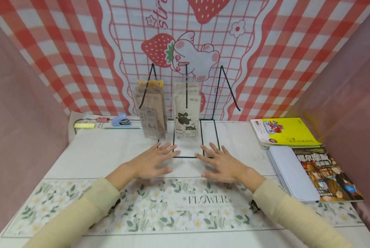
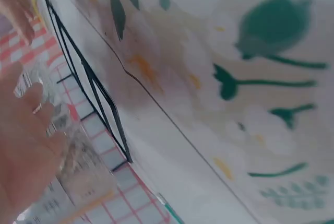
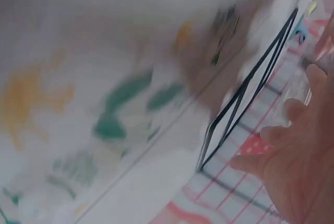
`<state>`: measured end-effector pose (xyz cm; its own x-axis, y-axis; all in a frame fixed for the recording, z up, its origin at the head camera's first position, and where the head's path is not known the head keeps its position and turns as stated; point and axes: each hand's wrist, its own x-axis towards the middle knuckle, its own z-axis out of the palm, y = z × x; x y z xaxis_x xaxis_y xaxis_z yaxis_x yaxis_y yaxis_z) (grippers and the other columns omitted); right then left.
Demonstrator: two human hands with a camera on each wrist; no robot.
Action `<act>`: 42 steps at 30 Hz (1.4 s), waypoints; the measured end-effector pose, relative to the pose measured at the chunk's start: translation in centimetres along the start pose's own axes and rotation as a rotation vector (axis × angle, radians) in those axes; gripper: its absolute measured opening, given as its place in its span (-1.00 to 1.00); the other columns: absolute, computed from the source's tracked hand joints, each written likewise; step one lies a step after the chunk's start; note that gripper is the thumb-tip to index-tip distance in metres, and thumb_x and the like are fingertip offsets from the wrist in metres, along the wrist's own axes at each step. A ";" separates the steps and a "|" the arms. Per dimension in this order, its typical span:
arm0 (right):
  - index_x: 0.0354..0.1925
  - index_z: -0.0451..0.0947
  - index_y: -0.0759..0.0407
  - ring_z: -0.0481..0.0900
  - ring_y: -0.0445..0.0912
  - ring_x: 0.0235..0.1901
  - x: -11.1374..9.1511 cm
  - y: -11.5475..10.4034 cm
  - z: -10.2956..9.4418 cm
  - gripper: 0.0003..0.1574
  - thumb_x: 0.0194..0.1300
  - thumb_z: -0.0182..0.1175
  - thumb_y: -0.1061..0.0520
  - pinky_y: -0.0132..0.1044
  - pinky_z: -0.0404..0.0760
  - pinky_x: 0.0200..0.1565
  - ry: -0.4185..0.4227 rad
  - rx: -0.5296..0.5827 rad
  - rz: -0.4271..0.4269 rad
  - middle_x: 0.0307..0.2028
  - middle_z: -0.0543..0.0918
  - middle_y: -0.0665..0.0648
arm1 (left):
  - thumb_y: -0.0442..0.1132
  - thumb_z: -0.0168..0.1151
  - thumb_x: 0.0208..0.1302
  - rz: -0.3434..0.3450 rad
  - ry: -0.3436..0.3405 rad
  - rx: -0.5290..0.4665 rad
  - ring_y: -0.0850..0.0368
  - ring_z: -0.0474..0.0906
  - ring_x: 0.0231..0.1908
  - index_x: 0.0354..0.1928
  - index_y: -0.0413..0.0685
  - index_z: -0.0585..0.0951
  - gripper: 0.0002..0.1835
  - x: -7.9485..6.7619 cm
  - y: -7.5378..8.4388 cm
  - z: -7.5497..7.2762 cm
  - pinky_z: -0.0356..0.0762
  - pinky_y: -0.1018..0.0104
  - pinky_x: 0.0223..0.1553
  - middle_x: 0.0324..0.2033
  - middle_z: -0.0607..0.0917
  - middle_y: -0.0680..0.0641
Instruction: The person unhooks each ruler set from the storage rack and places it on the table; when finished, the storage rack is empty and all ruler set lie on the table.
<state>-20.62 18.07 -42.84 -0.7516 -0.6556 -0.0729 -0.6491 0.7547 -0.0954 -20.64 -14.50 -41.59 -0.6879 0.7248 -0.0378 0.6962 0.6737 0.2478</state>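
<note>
Both hands hover or rest at the front of a black wire rack, with fingers spread and nothing held; whether they touch the table cannot be told. My left hand is by the rack's left front corner, and my right hand by its right front corner. On the rack's left hook hangs a stack of clear packets with brownish cards. The middle hook carries clear packets with a black cat print. The right hook bears nothing. Blurred packets also appear beyond the fingers in the left wrist view.
At the right lie a yellow book, a dark illustrated book and a pale blue case overlapping it. Back left are a blue stapler, a yellow block and a pink clip-like item. A checked cloth hangs behind.
</note>
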 end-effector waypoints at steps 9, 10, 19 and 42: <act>0.50 -0.05 -0.28 -0.24 0.33 0.53 1.1 4.4 -1.0 -0.06 0.30 -0.11 -0.53 0.48 -0.12 0.40 -0.039 0.047 0.259 0.56 -0.14 0.17 | -0.13 0.15 0.37 -0.076 0.432 -0.409 -0.12 0.49 0.26 0.36 -0.14 0.36 -0.44 -3.0 -2.8 -2.2 0.41 -0.08 0.33 0.26 0.54 -0.20; 0.50 -0.05 -0.27 -0.25 0.34 0.52 1.3 4.8 -1.0 -0.05 0.30 -0.11 -0.53 0.49 -0.13 0.39 -0.046 0.053 0.283 0.56 -0.15 0.18 | -0.18 0.15 0.37 -0.086 0.495 -0.454 -0.09 0.54 0.21 0.31 -0.18 0.41 -0.49 -3.3 -3.2 -2.4 0.45 -0.04 0.30 0.20 0.59 -0.23; 0.54 -0.19 -0.16 -0.32 0.41 0.49 1.7 6.5 -0.2 0.16 0.20 -0.13 -0.63 0.59 -0.17 0.32 -0.127 0.130 0.407 0.55 -0.27 0.27 | -0.40 0.13 0.34 -0.142 0.946 -0.792 0.50 0.66 -0.20 0.03 -0.49 0.52 -0.70 -2.9 -6.7 -5.4 0.60 0.68 -0.10 -0.23 0.75 0.17; 0.54 -0.23 -0.07 -0.28 0.41 0.49 1.7 6.6 0.7 0.06 0.33 -0.21 -0.53 0.58 -0.18 0.33 -0.155 0.131 0.415 0.55 -0.22 0.28 | -0.27 0.33 0.21 -0.421 1.189 -0.800 0.44 0.56 -0.23 -0.05 -0.17 0.65 -0.73 1.2 -6.3 -8.0 0.48 0.54 -0.16 -0.26 0.70 0.21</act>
<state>-26.12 21.91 -44.31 -0.9117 -0.3024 -0.2781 -0.2694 0.9511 -0.1510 -27.49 -19.02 -35.50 -0.8390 -0.3011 0.4533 0.3859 0.2581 0.8857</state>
